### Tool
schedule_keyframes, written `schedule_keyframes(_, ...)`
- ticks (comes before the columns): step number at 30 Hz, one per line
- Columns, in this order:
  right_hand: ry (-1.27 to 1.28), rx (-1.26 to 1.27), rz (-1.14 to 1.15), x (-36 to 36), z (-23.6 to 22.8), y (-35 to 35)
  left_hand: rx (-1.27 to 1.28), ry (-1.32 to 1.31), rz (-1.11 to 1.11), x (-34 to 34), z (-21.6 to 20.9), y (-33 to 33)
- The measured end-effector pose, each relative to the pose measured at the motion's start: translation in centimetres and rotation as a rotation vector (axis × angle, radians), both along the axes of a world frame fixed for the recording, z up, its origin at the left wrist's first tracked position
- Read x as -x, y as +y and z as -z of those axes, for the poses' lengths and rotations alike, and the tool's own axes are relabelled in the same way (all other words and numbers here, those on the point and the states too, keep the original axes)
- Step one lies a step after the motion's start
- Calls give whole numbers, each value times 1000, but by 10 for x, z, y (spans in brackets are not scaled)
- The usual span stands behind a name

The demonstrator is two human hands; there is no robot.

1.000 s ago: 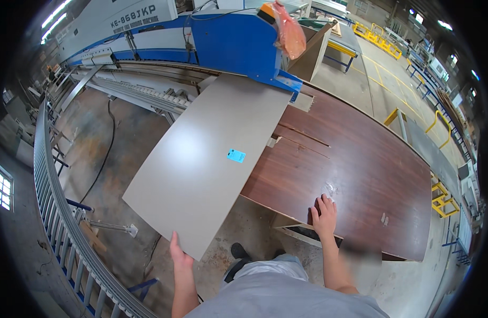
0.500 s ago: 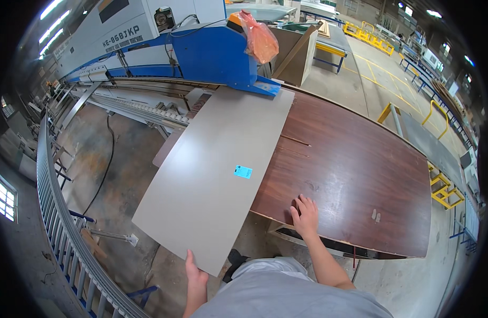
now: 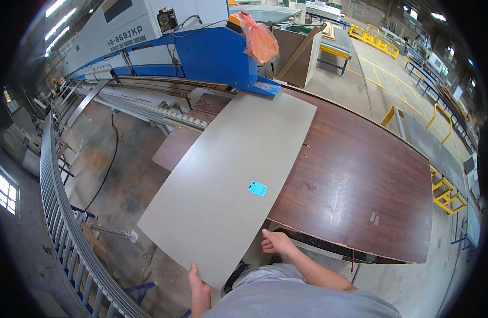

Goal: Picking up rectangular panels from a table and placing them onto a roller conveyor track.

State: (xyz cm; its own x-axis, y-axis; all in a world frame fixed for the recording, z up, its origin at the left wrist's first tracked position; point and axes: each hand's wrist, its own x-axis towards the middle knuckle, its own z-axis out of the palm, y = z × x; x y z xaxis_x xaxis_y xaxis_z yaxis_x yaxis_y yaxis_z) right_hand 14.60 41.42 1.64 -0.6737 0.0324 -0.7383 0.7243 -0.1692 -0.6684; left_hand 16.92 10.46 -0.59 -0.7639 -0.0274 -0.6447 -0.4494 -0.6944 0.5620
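Observation:
A large light grey panel (image 3: 217, 175) with a small blue label (image 3: 258, 188) lies slanting across the work area, partly over the brown wood-grain table. At its near edge my left hand (image 3: 200, 289) grips it, thumb on top and the other fingers hidden underneath. My right hand (image 3: 278, 243) is just beside the panel's right edge, by the front edge of the table. Its thumb stands apart from the loosely bent fingers, and nothing shows in it.
The brown table (image 3: 360, 196) extends to the right. Ahead stands a blue and white machine (image 3: 212, 55) with an orange plastic bag (image 3: 259, 40) on its end. A curved roller conveyor (image 3: 58, 212) runs along the left, and a black cable (image 3: 115, 143) lies on the floor.
The panel has come back toward me and turned slightly, its far end swinging right. My right hand has left the tabletop and moved left and nearer, beside the panel's edge. My left hand stays on the panel.

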Motion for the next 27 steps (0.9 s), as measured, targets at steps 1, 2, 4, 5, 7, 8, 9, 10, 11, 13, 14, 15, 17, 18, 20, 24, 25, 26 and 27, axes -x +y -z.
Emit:
schedule_keyframes(1,0,230,151,1,11,-1,26,-3,3,-2,-1,-5)
schedule_keyframes(2,-6,227,146,5,21,0,24,-9,-3,-5,0,-8)
schedule_keyframes(4,184,613,364,11,28,-6,62,5,18,-13,0,-21)
schedule_keyframes(5,177,613,361,13,31,-9,62,-1,14,-17,1,-29)
schedule_keyframes(7,206,683,523,20,23,-18,94,-15,28,-26,4,-46)
schedule_keyframes(8,197,682,521,17,28,-24,94,-23,23,-33,8,-57)
schedule_keyframes(9,195,610,475,11,35,-30,147,-51,8,-39,13,-68)
schedule_keyframes(10,193,538,429,5,40,-36,199,-80,-8,-42,13,-76)
schedule_keyframes(11,187,536,421,-1,44,-41,196,-85,-17,-43,13,-85)
schedule_keyframes(13,210,607,382,-13,47,-50,118,-51,6,-42,-1,-97)
schedule_keyframes(14,187,629,390,-19,49,-55,176,-88,16,-39,-7,-99)
schedule_keyframes(15,185,629,377,-25,53,-61,174,-87,3,-37,-8,-105)
schedule_keyframes(17,153,689,359,-33,61,-70,257,-89,-33,-28,-8,-119)
schedule_keyframes(18,119,710,361,-32,46,-77,257,-95,-44,-23,-7,-130)
schedule_keyframes(20,104,762,319,-36,52,-80,590,-83,52,-5,-2,-151)
schedule_keyframes(24,103,744,289,-36,55,-80,864,-156,78,29,6,-180)
schedule_keyframes(25,101,734,292,-33,62,-73,793,-112,17,36,-4,-178)
schedule_keyframes(26,169,779,450,-27,72,-63,721,-69,-42,45,-9,-177)
schedule_keyframes(27,231,827,595,-23,71,-57,717,-76,-50,51,-10,-182)
